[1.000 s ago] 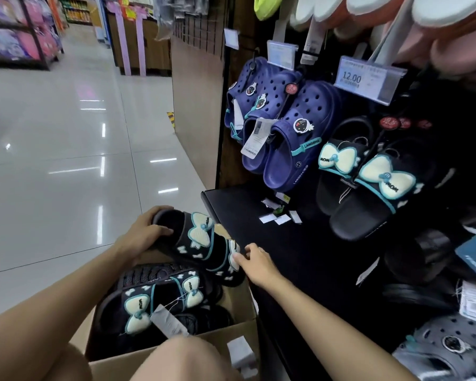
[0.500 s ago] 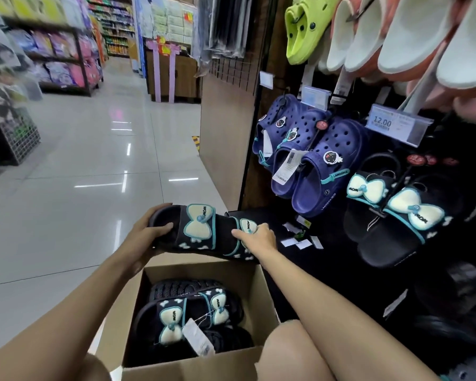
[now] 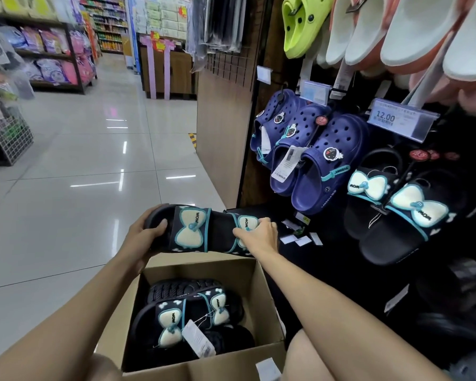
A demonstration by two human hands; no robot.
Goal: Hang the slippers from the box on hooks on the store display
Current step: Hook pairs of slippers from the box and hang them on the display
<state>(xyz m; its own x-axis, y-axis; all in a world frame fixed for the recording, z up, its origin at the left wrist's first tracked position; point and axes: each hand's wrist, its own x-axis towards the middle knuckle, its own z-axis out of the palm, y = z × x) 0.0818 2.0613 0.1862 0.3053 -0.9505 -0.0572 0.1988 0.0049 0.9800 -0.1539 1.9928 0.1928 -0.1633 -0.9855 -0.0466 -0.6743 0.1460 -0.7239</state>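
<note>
Head view only. Landmark: cardboard box [image 3: 267, 295], low centre, its near edge cut off by the frame bottom.

Hidden or unclear: the far slipper of the held pair [image 3: 204, 229] sits partly behind my right hand [image 3: 260, 236]; only its bow and strap edge show. Whether the two held slippers are tied together I cannot tell. More black slippers [image 3: 187, 312] lie in the box, the lower ones lost in shadow; a white tag [image 3: 197, 342] lies across them. The hook carrying the hung black bow slippers [image 3: 396, 213] is too dark to make out.

Hands: my left hand [image 3: 144, 237] curls round the heel end of the pair, thumb on top. My right hand pinches the other end at the bow strap, fingers curled.

Position: the held pair lies level just above the box's far rim, between both hands. The hung slippers are up and right of the box, beside navy clogs [image 3: 311, 149], under a price label [image 3: 401, 119] reading 12.00.
</note>
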